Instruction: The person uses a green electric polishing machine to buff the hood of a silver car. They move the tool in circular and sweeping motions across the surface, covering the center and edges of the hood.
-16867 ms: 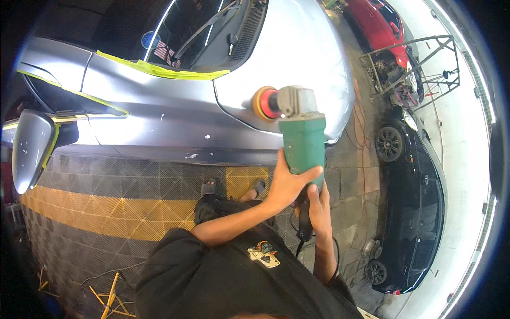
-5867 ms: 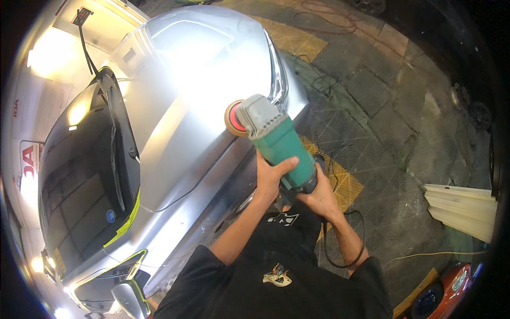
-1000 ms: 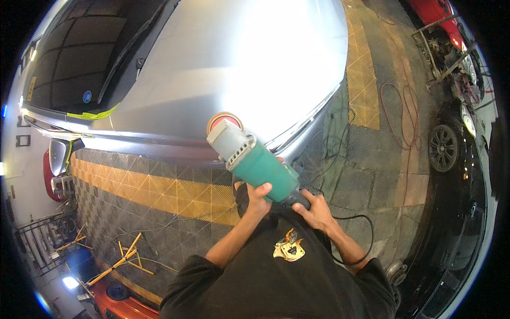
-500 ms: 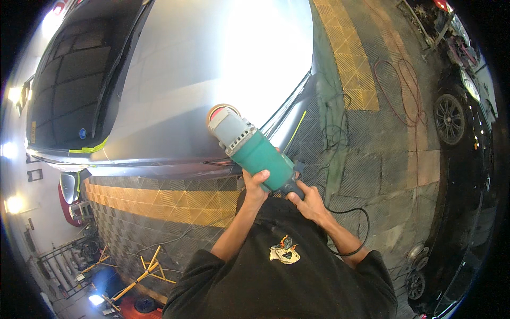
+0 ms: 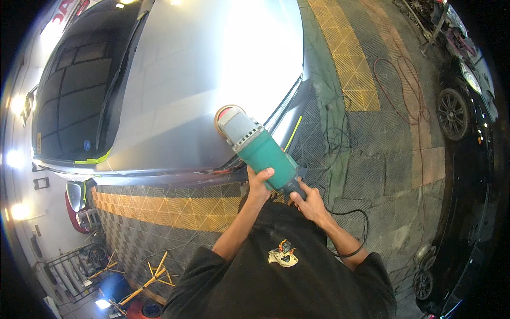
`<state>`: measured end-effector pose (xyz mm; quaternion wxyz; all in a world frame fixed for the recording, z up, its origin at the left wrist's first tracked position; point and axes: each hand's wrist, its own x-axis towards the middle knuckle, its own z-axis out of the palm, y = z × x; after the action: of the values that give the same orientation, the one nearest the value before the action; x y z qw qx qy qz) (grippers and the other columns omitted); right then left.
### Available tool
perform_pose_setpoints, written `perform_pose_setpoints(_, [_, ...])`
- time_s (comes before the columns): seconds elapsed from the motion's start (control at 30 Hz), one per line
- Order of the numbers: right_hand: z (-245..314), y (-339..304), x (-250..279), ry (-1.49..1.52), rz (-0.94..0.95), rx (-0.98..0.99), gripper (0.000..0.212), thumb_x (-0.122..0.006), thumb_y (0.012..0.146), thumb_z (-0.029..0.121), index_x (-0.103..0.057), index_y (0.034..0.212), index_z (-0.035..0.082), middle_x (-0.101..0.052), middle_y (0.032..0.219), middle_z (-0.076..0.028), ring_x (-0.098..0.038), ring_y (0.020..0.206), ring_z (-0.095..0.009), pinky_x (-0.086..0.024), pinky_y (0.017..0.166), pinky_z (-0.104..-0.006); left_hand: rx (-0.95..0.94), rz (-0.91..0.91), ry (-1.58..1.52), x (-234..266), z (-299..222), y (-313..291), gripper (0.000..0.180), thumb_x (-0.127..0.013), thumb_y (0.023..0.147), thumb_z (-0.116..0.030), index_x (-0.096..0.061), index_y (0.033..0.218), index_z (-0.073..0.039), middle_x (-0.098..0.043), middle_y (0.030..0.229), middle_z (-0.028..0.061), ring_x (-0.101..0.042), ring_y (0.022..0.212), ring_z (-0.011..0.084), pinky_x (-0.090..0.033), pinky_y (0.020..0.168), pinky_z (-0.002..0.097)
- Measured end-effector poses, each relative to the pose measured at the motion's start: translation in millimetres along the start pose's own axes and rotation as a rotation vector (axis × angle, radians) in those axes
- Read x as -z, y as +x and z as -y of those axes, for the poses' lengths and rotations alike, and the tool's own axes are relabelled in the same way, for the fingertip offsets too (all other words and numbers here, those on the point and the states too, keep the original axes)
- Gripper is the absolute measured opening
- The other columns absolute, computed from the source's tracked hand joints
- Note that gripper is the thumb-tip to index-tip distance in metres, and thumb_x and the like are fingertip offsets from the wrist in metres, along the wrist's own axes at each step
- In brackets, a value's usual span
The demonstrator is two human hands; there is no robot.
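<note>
A teal car polisher (image 5: 269,161) with a grey head (image 5: 239,127) lies slantwise over the near front part of a silver car bonnet (image 5: 164,101). Its round pad (image 5: 219,118) shows only as a tan rim at the far end, against the bonnet. My left hand (image 5: 259,184) is closed round the side of the body, thumb on top. Farther back, my right hand (image 5: 309,204) grips the black rear handle (image 5: 292,188). A black cord (image 5: 366,226) loops from there past my right forearm.
Yellow-green masking tape (image 5: 94,159) edges the dark windscreen (image 5: 74,95). Cables (image 5: 337,138) and a red hose (image 5: 396,101) lie on the tiled floor. A black car (image 5: 462,191) stands at right. Yellow stands (image 5: 154,276) and a lit lamp (image 5: 102,303) are at lower left.
The polisher has shifted slightly right and toward me in the picture, nearer the bonnet's front edge. My view has turned a little. Both hands keep their hold.
</note>
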<state>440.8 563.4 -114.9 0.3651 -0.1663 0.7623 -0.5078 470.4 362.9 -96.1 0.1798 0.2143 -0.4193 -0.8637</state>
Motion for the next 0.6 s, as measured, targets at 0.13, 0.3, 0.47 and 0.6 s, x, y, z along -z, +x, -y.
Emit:
perform_pose_setpoints(0.13, [-0.1, 2.1, 7.0, 0.039, 0.041, -0.063, 0.068, -0.065, 0.097, 0.058, -0.067, 0.122, -0.006, -0.065, 0.067, -0.018, -0.069, 0.062, -0.028, -0.053, 0.064, -0.0426, 0.031, 0.024, 0.027, 1.6, 8.0, 5.9, 0.073, -0.076, 0.077, -0.027, -0.051, 0.140, 0.003, -0.066, 0.125, 0.0208, -0.069, 0.110, 0.0292, -0.060, 0.096, 0.0445])
perform_pose_setpoints(0.3, [-11.9, 7.5, 9.0, 0.209, 0.001, -0.072, 0.071, -0.061, 0.100, 0.061, -0.066, 0.126, -0.005, -0.061, 0.062, -0.008, -0.062, 0.053, -0.017, -0.049, 0.055, -0.0340, 0.097, 0.004, -0.010, -11.6, 18.1, 21.1, 0.069, -0.082, 0.074, -0.017, -0.052, 0.133, 0.002, -0.067, 0.114, 0.0128, -0.069, 0.099, 0.0244, -0.059, 0.089, 0.0400])
perform_pose_setpoints(0.47, [-26.4, 9.5, 8.9, 0.430, -0.066, -0.096, 0.067, -0.055, 0.103, 0.064, -0.066, 0.111, -0.002, -0.058, 0.061, -0.005, -0.057, 0.050, -0.014, -0.044, 0.049, -0.0305, 0.128, 0.036, 0.116, -34.5, 31.8, 45.1, 0.076, -0.084, 0.073, -0.014, -0.048, 0.138, 0.000, -0.066, 0.117, 0.0131, -0.068, 0.104, 0.0248, -0.057, 0.093, 0.0393])
perform_pose_setpoints(0.6, [-13.7, 18.1, 15.8, 0.541, -0.132, -0.105, 0.065, -0.049, 0.105, 0.064, -0.062, 0.098, 0.001, -0.057, 0.061, -0.005, -0.056, 0.049, -0.014, -0.043, 0.047, -0.0304, 0.160, 0.062, 0.141, -60.0, 42.0, 76.1, 0.081, -0.086, 0.070, -0.013, -0.047, 0.139, 0.001, -0.065, 0.121, 0.0144, -0.067, 0.108, 0.0255, -0.056, 0.095, 0.0392])
